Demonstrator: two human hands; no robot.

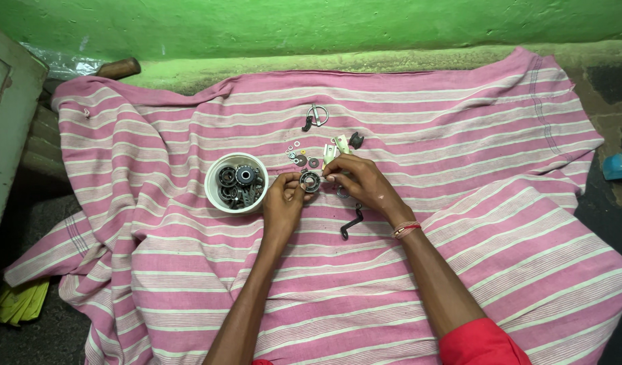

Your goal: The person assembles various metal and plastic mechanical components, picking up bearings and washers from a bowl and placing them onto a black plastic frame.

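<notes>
Two hands: your left hand (282, 197) and right hand (358, 182) together pinch one round bearing (310, 181) above the cloth.
One cup: white cup (213, 177), just left of your left hand, holds several dark bearings; exact count unclear.
Loose washers (299, 156): about six, beyond the bearing.
One crank: black bent crank (352, 222) under your right wrist.
One cloth: pink striped cloth (459, 203).

I see a pink striped cloth (459, 223) spread out. On it sit a white cup (215, 177), washers (298, 155), a ring (317, 114) and a black crank (352, 223).
</notes>
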